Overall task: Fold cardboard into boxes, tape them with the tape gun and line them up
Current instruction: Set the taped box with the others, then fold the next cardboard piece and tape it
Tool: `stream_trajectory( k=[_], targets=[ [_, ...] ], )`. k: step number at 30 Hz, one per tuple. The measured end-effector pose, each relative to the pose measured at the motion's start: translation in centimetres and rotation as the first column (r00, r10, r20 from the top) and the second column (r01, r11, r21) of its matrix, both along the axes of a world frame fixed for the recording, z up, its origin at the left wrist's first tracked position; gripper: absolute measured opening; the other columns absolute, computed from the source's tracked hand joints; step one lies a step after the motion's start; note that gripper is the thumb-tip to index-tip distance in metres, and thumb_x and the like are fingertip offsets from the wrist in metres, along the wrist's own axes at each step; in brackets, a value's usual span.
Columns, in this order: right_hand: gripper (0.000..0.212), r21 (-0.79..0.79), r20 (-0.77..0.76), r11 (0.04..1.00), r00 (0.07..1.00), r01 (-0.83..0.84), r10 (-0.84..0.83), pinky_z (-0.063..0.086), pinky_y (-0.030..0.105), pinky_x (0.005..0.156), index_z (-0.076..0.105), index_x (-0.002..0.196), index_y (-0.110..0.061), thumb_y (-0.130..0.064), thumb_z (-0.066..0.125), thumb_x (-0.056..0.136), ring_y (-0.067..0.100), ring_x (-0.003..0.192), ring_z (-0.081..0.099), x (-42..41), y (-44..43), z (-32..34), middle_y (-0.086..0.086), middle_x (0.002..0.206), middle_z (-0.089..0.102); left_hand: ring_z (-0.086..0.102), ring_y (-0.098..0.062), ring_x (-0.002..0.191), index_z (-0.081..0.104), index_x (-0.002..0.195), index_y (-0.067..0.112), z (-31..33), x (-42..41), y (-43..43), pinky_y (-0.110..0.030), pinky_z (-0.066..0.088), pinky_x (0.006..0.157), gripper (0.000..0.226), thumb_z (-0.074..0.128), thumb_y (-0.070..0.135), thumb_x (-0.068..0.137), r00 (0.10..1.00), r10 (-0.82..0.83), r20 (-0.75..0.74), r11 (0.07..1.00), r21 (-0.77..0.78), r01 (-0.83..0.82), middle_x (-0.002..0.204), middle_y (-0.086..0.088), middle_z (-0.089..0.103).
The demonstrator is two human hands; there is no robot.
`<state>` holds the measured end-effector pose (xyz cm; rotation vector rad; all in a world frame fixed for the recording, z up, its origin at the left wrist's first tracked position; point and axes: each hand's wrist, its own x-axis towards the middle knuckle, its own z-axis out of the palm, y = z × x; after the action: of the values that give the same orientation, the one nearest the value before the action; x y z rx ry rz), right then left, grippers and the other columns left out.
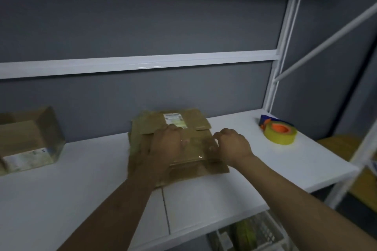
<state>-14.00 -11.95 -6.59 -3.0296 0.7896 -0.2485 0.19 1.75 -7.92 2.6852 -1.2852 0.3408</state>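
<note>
I am pinning the flat cardboard (201,121) at twelve o'clock on the desk (91,179) under my left hand (167,145), its grip too blurred to read, while my right hand (233,144) is curling its grip onto the edge, likely to raise a panel.

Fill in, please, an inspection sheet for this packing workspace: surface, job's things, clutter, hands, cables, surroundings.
Surface: white tabletop, with a seam line near its front.
Job's things: flattened brown cardboard stack with a white label, in the middle; folded brown cardboard box at the left; blue-handled tape gun with a yellow roll on an orange core, at the right, untouched.
Clutter: nothing seen.
Hands: left hand and right hand both rest on the cardboard stack with bent fingers; the grip is unclear because of blur.
Cables: nothing seen.
Surroundings: grey wall; white metal rack frame; white slatted basket below the tabletop.
</note>
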Motion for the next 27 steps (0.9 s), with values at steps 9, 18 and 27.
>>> stream_trajectory(
  k=[9, 18, 27],
  targets=[
    [0.055, 0.202, -0.009, 0.954, 0.974, -0.221, 0.227, 0.042, 0.037, 0.101, 0.05, 0.135, -0.018, -0.049, 0.057, 0.089, 0.024, 0.122, 0.048, 4.0, -9.1, -2.4, 0.007, 0.136, 0.049, 0.058, -0.02, 0.103, 0.061, 0.112, 0.025, -3.7, 4.1, -6.7, -0.037, 0.045, 0.091, 0.046, 0.038, 0.058, 0.091, 0.994, 0.105, 0.002, 0.993, 0.062, -0.105, 0.115, 0.001, 0.061],
    [0.093, 0.332, -0.038, 0.748, 0.784, -0.575, 0.619, 0.019, 0.035, 0.115, 0.015, 0.152, -0.034, -0.067, 0.061, 0.077, 0.02, 0.145, 0.01, 8.2, -8.2, -6.0, -0.007, 0.16, 0.001, 0.049, -0.038, 0.117, 0.057, 0.128, 0.013, -6.2, 3.6, -3.7, -0.049, 0.04, 0.097, 0.087, 0.021, 0.072, 0.075, 0.908, 0.412, -0.077, 0.897, -0.142, -0.419, 0.132, -0.019, 0.052],
    [0.098, 0.087, 0.003, 0.703, 0.706, -0.706, 0.709, -0.008, 0.036, 0.115, 0.003, 0.151, -0.039, -0.073, 0.055, 0.075, 0.013, 0.143, -0.018, 9.0, -6.9, -7.5, -0.004, 0.158, -0.02, 0.055, -0.032, 0.112, 0.042, 0.138, 0.018, -5.2, 1.5, 0.2, -0.041, 0.048, 0.092, 0.078, 0.065, 0.062, 0.077, 0.663, 0.574, -0.48, 0.643, -0.237, -0.728, 0.129, -0.013, 0.055]
  ],
)
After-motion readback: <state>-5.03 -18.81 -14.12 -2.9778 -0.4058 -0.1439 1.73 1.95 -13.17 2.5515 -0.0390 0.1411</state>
